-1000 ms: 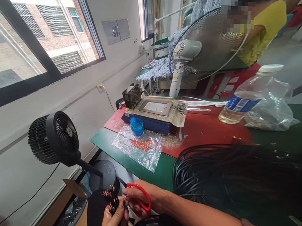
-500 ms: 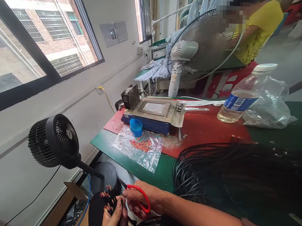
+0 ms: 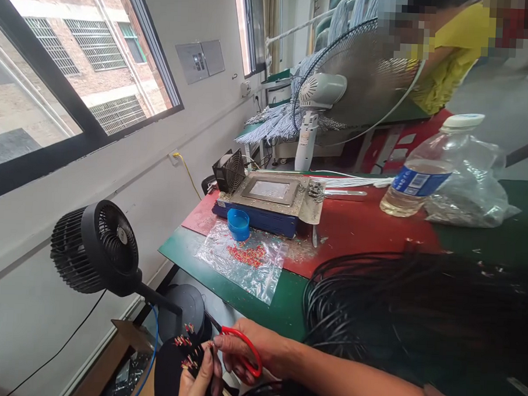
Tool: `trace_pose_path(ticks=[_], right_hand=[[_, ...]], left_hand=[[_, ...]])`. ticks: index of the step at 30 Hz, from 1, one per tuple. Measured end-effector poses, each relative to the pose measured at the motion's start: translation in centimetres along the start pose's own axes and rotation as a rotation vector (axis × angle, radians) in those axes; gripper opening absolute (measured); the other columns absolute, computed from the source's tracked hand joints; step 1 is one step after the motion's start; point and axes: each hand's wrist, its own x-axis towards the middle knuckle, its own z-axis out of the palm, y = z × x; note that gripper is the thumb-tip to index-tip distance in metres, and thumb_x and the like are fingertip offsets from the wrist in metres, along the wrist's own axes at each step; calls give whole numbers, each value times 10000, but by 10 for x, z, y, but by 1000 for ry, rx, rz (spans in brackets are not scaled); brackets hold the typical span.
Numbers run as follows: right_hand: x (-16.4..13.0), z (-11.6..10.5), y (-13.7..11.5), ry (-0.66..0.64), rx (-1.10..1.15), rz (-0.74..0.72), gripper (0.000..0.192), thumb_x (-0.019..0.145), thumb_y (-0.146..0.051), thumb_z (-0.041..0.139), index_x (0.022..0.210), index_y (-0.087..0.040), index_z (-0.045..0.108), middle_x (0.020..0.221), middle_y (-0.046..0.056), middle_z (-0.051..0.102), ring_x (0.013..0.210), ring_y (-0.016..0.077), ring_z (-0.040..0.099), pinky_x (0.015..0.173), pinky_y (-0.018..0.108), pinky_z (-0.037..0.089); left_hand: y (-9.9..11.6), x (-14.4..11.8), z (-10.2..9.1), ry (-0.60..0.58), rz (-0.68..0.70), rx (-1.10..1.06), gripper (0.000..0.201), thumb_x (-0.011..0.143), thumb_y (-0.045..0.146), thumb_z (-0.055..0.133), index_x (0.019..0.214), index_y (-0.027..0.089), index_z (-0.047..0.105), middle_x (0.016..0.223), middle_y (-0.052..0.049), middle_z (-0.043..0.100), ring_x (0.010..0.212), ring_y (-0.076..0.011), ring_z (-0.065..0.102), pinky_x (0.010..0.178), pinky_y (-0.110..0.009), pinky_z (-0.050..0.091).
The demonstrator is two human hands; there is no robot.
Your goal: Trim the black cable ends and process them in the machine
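Observation:
My right hand [image 3: 249, 346] grips red-handled scissors [image 3: 240, 343] just below the near table edge. Their dark blades point left at a bundle of black cables [image 3: 191, 353] with red and yellow wire tips. That bundle sits in my left hand [image 3: 199, 379], which is closed around it at the bottom of the view. A large coil of black cables [image 3: 399, 309] lies on the green table [image 3: 187, 253] to the right of my hands.
A black desk fan [image 3: 98, 249] stands left of my hands. On the table are a plastic bag with red bits [image 3: 241, 258], a blue cap [image 3: 238, 223], a metal-topped device [image 3: 270, 198], a water bottle [image 3: 427, 167] and a white fan [image 3: 321, 101]. A person in yellow [image 3: 449, 54] is behind.
My hands and the scissors have barely shifted; the view has moved a little. Nothing was picked up or let go.

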Motion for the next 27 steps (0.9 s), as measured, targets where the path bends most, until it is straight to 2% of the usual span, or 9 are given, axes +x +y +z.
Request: trace_pose_path(ticks=[5, 9, 11, 13, 16, 18, 20, 23, 27], right_hand=[[0, 2, -4, 47, 5, -57, 521, 673, -590, 571, 481, -108, 517, 343, -39, 436, 266, 43, 369, 266, 149, 252], [0, 3, -4, 59, -22, -64, 462, 695, -537, 578, 518, -113, 529, 371, -40, 456, 270, 42, 364, 269, 154, 251], [0, 2, -3, 73, -83, -76, 449, 702, -529, 572, 530, -118, 530, 376, -45, 442, 282, 46, 364, 285, 160, 256], [0, 3, -1, 123, -220, -131, 439, 704, -526, 572, 540, -121, 532, 386, -52, 419, 317, 48, 367, 320, 165, 261], [0, 4, 4, 283, -619, -394, 387, 696, -471, 610, 542, -124, 537, 454, -43, 425, 418, 51, 374, 403, 179, 266], [1, 4, 8, 380, -949, -678, 340, 740, -396, 578, 532, -132, 523, 500, -26, 446, 468, 63, 366, 435, 203, 252], [2, 6, 11, 405, -1220, -947, 304, 815, -299, 478, 557, -144, 516, 536, -8, 477, 493, 78, 366, 460, 224, 256], [-2, 7, 11, 342, -1473, -1174, 279, 878, -205, 353, 675, -152, 537, 592, 3, 520, 524, 95, 392, 500, 247, 283], [-10, 9, 5, 278, -1650, -1257, 306, 895, -188, 305, 687, -155, 527, 617, 13, 517, 542, 113, 418, 481, 278, 243]], left_hand=[[2, -1, 6, 66, 7, 20, 308, 551, 430, 662, 611, 138, 583, 384, 60, 447, 283, 4, 286, 352, -168, 146], [0, -2, 7, 74, -36, 0, 309, 543, 418, 675, 531, 128, 569, 352, 67, 402, 304, 7, 286, 364, -164, 152], [0, -2, 6, 65, -37, -33, 309, 550, 414, 671, 510, 128, 561, 347, 68, 401, 297, 11, 276, 355, -161, 145], [0, -1, 4, 98, -36, -74, 287, 533, 407, 687, 581, 139, 595, 355, 62, 451, 296, -1, 315, 342, -160, 180], [3, 1, 1, 240, -115, -184, 307, 489, 297, 742, 741, 161, 629, 423, 39, 577, 387, -55, 491, 390, -169, 337], [7, 2, -1, 318, -209, -294, 291, 488, 186, 745, 756, 169, 633, 505, 21, 655, 484, -85, 582, 464, -186, 428], [11, 3, -1, 346, -291, -402, 231, 515, 129, 722, 728, 174, 643, 561, 10, 700, 535, -94, 619, 538, -207, 486], [13, 1, 1, 270, -369, -485, 113, 578, 137, 677, 680, 184, 663, 552, 11, 709, 548, -93, 629, 566, -212, 510], [6, 1, 4, 135, -286, -408, 113, 583, 192, 684, 696, 187, 675, 589, 16, 702, 567, -54, 608, 521, -148, 478]])
